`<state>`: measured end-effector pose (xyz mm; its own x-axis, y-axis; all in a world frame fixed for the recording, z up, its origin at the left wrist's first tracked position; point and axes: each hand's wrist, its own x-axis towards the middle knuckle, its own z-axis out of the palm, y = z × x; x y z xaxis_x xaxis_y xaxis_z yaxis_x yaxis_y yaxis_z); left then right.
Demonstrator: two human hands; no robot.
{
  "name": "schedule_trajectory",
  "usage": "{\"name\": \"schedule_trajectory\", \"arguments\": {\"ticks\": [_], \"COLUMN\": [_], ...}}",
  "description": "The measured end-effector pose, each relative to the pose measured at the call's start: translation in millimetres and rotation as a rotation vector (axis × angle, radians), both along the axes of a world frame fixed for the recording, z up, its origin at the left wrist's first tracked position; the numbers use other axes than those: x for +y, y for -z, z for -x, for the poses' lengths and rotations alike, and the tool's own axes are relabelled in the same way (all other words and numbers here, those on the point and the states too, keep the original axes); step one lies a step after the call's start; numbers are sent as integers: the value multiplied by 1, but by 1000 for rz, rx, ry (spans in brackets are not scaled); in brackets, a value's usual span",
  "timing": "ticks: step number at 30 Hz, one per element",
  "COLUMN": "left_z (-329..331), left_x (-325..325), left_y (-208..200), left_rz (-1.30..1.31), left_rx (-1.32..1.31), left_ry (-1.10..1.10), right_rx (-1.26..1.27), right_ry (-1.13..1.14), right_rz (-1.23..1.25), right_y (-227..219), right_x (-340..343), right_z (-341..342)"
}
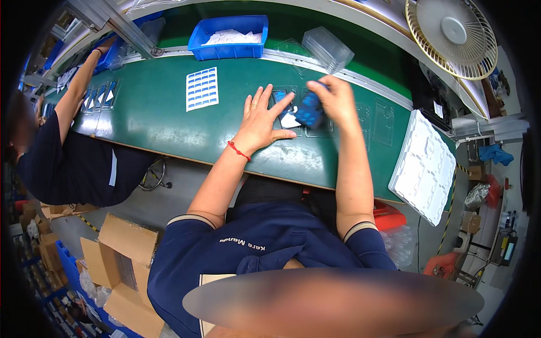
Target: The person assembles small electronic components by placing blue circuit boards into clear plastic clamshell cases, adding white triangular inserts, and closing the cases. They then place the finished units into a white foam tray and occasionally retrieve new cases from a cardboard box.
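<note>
My left hand lies flat with its fingers spread on the green table. Its fingertips and thumb reach a clear plastic tray holding a dark item with a blue patch and a white piece. Just right of it, my right hand grips a dark blue flat object over the tray. Motion blurs that object, so its kind is unclear. More thin clear trays lie to the right of my right hand. A white sheet of blue labels rests left of my left hand.
A blue bin with white packets and a stack of clear trays stand along the back. White moulded trays lean over the right end, below a fan. A co-worker sits left; an open carton stands behind.
</note>
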<state>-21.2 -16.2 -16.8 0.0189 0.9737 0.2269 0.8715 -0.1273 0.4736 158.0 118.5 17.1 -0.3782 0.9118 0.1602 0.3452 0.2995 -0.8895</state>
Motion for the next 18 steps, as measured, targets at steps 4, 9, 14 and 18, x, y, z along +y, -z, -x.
{"name": "schedule_trajectory", "arguments": {"ticks": [4,9,14,18], "left_z": [-1,2,-4,-7], "left_x": [2,1,11,6], "left_y": [0,4,12,13], "left_rz": [-21,-89,-225,-135], "left_rx": [-54,-64,29,-30], "left_ry": [12,-15,-21,-63], "right_rx": [-192,-407,-477,-523], "right_ry": [144,162,188,182], "right_rz": [-8,-241,-472,-613], "right_y": [-10,11,20,28], "right_x": [9,-9,-25,-30], "right_z": [-31,-7,4,11]}}
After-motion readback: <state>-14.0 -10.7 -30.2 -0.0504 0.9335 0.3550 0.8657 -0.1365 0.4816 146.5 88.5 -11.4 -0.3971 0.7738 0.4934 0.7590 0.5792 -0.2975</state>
